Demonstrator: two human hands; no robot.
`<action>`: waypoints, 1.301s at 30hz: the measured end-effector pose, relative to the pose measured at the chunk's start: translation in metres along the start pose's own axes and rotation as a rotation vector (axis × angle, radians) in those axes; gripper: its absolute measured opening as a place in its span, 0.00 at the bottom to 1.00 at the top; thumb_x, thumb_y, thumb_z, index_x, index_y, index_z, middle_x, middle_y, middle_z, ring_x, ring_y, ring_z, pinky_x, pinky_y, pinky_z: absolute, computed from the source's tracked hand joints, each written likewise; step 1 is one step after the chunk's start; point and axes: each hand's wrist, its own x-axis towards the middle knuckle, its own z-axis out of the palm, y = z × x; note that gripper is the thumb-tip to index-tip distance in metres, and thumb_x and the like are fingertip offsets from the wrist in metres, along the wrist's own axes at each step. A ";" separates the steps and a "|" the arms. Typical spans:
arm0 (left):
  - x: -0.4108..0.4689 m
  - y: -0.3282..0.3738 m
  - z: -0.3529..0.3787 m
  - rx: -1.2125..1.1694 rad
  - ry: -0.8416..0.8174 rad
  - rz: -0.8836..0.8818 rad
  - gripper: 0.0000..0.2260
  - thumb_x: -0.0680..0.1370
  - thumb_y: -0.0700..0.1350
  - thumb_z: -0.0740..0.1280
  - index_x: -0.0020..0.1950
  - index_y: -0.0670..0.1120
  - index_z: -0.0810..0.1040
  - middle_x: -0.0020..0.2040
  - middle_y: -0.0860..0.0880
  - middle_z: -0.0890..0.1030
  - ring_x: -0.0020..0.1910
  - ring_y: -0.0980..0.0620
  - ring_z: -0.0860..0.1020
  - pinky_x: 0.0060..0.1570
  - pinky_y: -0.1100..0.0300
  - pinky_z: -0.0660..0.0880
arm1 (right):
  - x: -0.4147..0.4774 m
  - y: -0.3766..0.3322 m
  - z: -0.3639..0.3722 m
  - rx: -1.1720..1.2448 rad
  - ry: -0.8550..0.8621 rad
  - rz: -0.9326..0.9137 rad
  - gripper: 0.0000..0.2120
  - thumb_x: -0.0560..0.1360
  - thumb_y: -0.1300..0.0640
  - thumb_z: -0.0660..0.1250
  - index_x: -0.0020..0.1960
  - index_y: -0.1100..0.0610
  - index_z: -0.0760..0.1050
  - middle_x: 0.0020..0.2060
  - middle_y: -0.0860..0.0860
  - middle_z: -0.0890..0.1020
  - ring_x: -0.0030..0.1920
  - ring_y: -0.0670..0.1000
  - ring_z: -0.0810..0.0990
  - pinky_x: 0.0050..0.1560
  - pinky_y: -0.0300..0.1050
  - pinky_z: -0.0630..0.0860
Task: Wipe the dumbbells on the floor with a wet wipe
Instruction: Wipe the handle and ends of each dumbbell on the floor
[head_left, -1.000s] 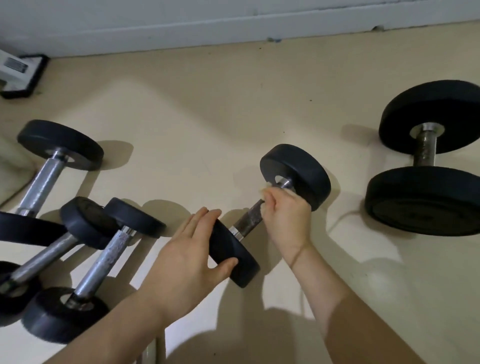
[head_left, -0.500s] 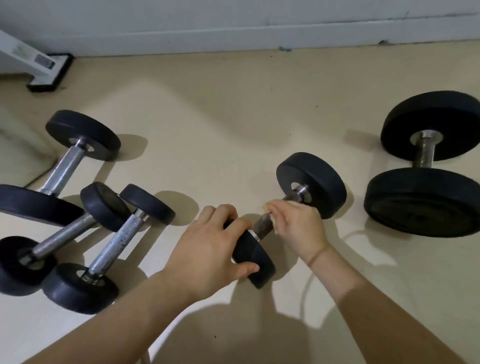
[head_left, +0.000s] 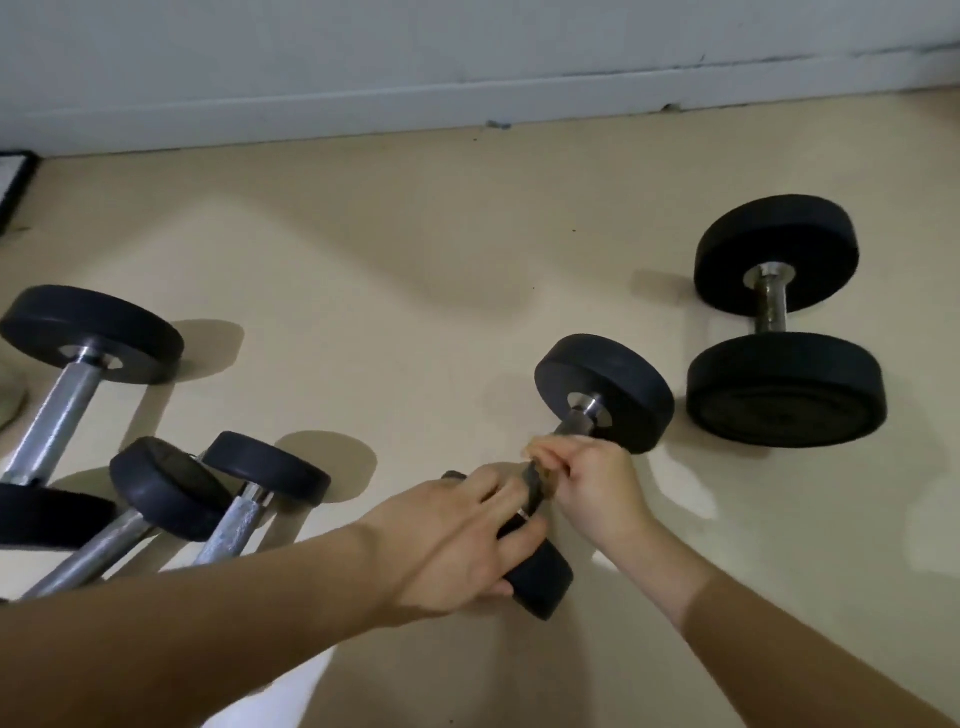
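My left hand grips the dumbbell by its near head, fingers curled over it; right hand pinches the wipe on the handle. Dumbbell's on floor, mid-frame.

Left hand gripped the near plate of the middle dumbbell on the beige floor. Right hand pinched a soiled wipe against its handle. A bigger dumbbell lay just right, three slimmer dumbbells clustered far left.
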 end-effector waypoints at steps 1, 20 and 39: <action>0.000 -0.006 0.001 0.046 0.037 0.078 0.20 0.77 0.54 0.60 0.65 0.46 0.73 0.51 0.43 0.74 0.44 0.45 0.68 0.31 0.58 0.73 | -0.002 -0.002 -0.002 0.005 -0.086 -0.029 0.07 0.71 0.65 0.71 0.46 0.56 0.83 0.39 0.52 0.85 0.40 0.53 0.84 0.44 0.48 0.81; 0.026 -0.040 0.015 -0.127 0.210 0.520 0.22 0.74 0.52 0.67 0.66 0.44 0.74 0.51 0.46 0.76 0.43 0.48 0.75 0.26 0.59 0.68 | 0.032 -0.021 -0.038 -0.150 -0.421 0.438 0.11 0.78 0.55 0.63 0.59 0.50 0.77 0.46 0.45 0.80 0.46 0.45 0.78 0.55 0.44 0.77; 0.016 -0.014 0.034 -0.373 0.341 0.280 0.15 0.68 0.51 0.68 0.52 0.47 0.82 0.48 0.48 0.81 0.44 0.48 0.74 0.30 0.59 0.78 | -0.008 -0.018 -0.007 0.102 0.130 0.589 0.06 0.75 0.57 0.68 0.50 0.53 0.82 0.42 0.48 0.84 0.42 0.45 0.81 0.47 0.41 0.79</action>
